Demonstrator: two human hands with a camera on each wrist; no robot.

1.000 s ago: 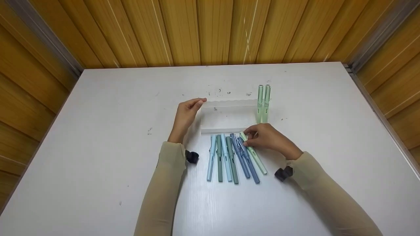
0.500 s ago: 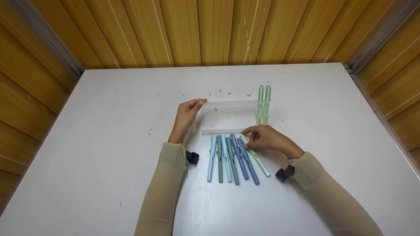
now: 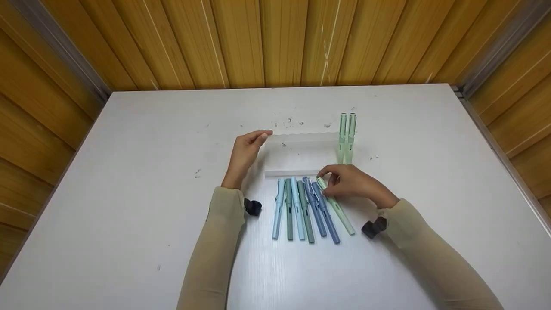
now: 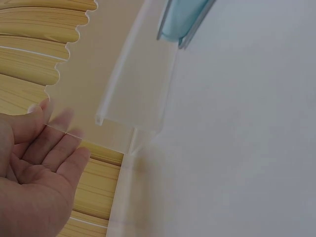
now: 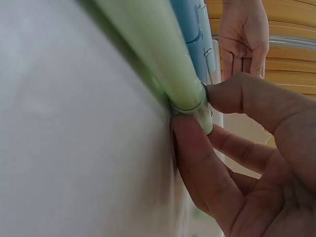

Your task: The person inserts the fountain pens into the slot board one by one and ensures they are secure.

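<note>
My left hand pinches the upper left corner of a clear plastic pen stand with a scalloped edge, seen close up in the left wrist view. Two light green pens stand upright at the stand's right end. My right hand pinches a third light green pen near its cap, which lies slanted on the table. In the right wrist view the thumb and a finger are on either side of this light green barrel. Its cap end is partly hidden by the fingers.
Left of the held pen lie several capped pens in a row: light blue pens, dark green pens and blue pens. They lie in front of the stand on a white table. A wood-patterned wall rises behind.
The lower end of the light green pen under my right hand has swung slightly right and toward the front. The right fingers have shifted a little on it. My left hand stays at the stand.
</note>
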